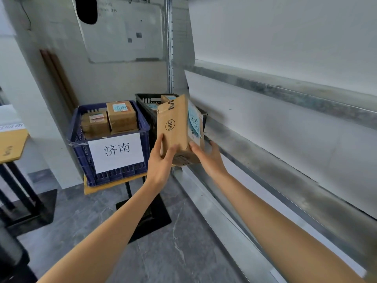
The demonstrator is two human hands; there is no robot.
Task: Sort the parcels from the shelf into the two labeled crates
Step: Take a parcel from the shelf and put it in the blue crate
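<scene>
- The left hand (161,160) grips the lower left corner of the cardboard parcel (175,127). The thumb lies up the left face and the fingers curl across the near face.
- The right hand (210,158) grips the lower right corner of the same parcel, with the fingers wrapped round the edge. Both grips are closed to the width of the box.
- The parcel is held upright in the air, tilted slightly. It is in front of the black crate (142,99) and just left of the shelf (265,86).
- The left face of the parcel carries a round logo (170,125) that reads "ME". A black printed mark sits near the top edge.
- A pale blue sticker (193,121) on the right face bears handwritten characters. They are too slanted to read with certainty.
- The blue crate (79,160) stands to the left on a yellow-topped stand (114,185). A white sheet (116,152) taped to its near wall reads "济南".
- Two boxed parcels (121,115) with stickers fill the blue crate up to its rim.
- The black crate is far of and right of the blue crate, and touches it. It holds another stickered box (168,98). Any label on it is hidden.
- The metal shelf edges run along the right side, close to the right forearm.
- The grey tiled floor (183,242) lies open between the stand and the shelf.
- A whiteboard (124,31) hangs on the far wall.
</scene>
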